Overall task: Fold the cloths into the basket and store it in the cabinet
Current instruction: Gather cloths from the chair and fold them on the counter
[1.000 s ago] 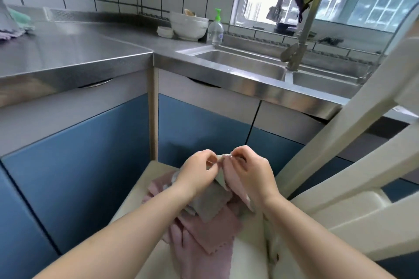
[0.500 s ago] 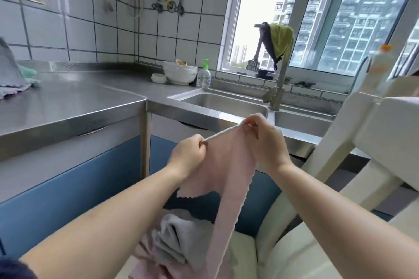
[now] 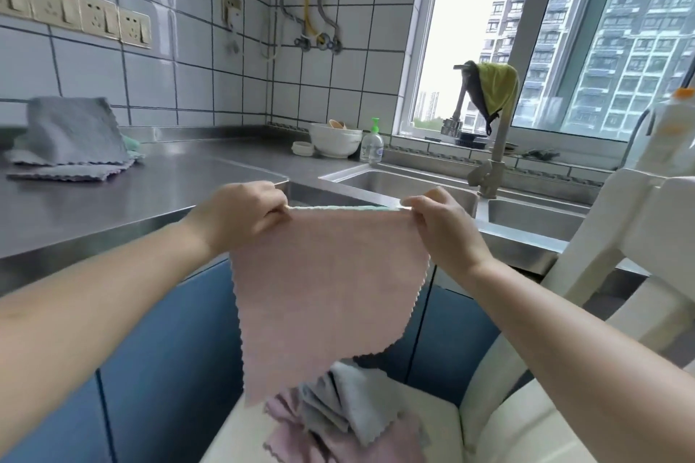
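A pink cloth hangs spread flat in front of me. My left hand pinches its top left corner and my right hand pinches its top right corner, so the top edge is stretched straight. Below it, a heap of pink and grey cloths lies on the seat of a white chair. Folded grey cloths are stacked on the steel counter at the far left. No basket shows in this view.
Blue cabinet doors run under the counter. A double steel sink with a tall tap sits at the back right. White bowls and a soap bottle stand near the window. The chair's back rises at right.
Both hands have lifted the pink cloth off the heap and moved apart, spreading it from a bunched strip into a flat sheet. The view has tilted upward.
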